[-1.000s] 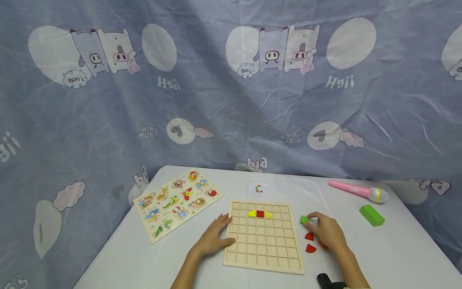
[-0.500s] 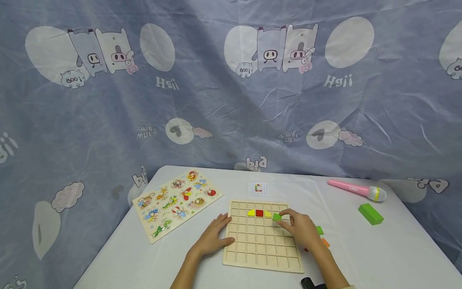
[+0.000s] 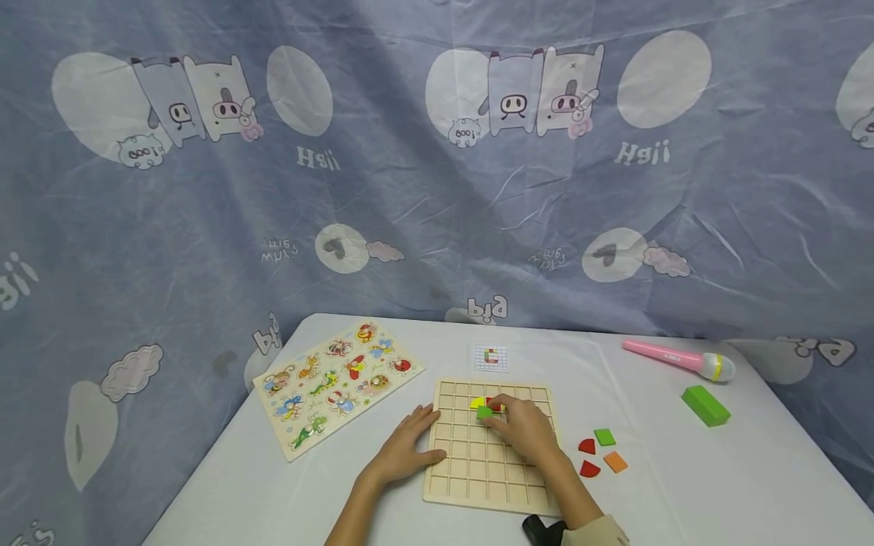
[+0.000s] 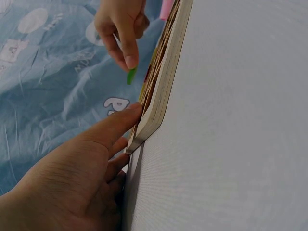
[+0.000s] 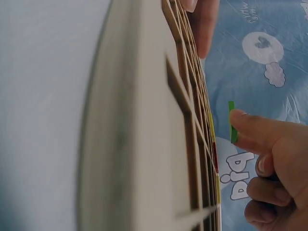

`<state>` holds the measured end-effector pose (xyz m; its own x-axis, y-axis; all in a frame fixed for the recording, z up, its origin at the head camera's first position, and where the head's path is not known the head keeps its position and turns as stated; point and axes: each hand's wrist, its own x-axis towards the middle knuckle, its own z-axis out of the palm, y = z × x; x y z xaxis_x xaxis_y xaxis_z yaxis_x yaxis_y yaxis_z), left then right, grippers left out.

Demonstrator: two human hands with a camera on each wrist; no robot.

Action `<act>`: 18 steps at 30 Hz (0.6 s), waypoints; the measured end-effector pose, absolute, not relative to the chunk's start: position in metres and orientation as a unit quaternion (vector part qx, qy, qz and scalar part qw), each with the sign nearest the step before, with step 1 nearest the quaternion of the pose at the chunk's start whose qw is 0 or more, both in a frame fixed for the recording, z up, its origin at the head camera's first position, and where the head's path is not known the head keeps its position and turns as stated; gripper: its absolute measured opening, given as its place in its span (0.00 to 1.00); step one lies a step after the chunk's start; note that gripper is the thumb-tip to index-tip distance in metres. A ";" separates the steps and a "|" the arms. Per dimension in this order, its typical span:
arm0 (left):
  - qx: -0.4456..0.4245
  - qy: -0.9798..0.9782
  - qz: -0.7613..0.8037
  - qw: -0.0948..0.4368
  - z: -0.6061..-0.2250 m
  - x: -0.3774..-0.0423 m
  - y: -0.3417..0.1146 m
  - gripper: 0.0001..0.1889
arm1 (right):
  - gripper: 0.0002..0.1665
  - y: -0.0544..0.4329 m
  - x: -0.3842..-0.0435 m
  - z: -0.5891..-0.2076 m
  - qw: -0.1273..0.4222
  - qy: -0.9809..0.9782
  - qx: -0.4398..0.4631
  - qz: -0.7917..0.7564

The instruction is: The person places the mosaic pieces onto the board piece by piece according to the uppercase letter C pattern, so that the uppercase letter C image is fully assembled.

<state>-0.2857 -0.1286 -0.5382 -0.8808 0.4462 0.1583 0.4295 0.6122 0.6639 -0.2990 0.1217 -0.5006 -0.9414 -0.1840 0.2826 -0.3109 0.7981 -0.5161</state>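
A wooden grid board [image 3: 471, 493] lies on the white table. My left hand [image 3: 406, 446] rests at its left edge; in the left wrist view the thumb [image 4: 115, 126] touches the board's face and the other fingers lie along the side. Between thumb and finger, my right hand [image 3: 529, 432] pinches a thin green square tile [image 3: 484, 412]. The right wrist view shows this green tile [image 5: 232, 121] raised off the board. Just behind it sit a yellow piece [image 3: 477, 403] and a red square [image 3: 489, 404] in one row, partly hidden by the right hand.
Right of the board lie a green square [image 3: 605, 437], an orange square [image 3: 616, 462] and two red quarter-circles [image 3: 587, 446]. Farther right are a green block [image 3: 705, 406] and a pink toy microphone [image 3: 676, 359]. A pattern card [image 3: 491, 358] lies behind; an insect puzzle [image 3: 337, 390] is left.
My right hand has picked up the green tile from the table right of the board and carried it left over the grid. The left hand stays where it was.
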 end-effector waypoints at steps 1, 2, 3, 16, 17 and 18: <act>0.243 0.898 0.368 0.013 -0.538 -0.285 -0.128 0.40 | 0.20 0.120 -0.300 -0.502 0.112 -0.942 0.135 0.285; 0.241 0.898 0.368 0.014 -0.538 -0.285 -0.128 0.40 | 0.20 0.118 -0.301 -0.502 0.113 -0.942 0.140 0.284; 0.241 0.898 0.368 0.014 -0.538 -0.286 -0.128 0.40 | 0.19 0.117 -0.302 -0.502 0.116 -0.942 0.144 0.282; 0.240 0.898 0.369 0.013 -0.540 -0.286 -0.128 0.40 | 0.16 0.109 -0.305 -0.509 0.125 -0.949 0.151 0.248; 0.240 0.898 0.370 0.013 -0.540 -0.286 -0.128 0.40 | 0.16 0.109 -0.305 -0.509 0.125 -0.948 0.151 0.249; 0.240 0.897 0.370 0.013 -0.540 -0.286 -0.128 0.40 | 0.17 0.109 -0.305 -0.509 0.126 -0.948 0.152 0.251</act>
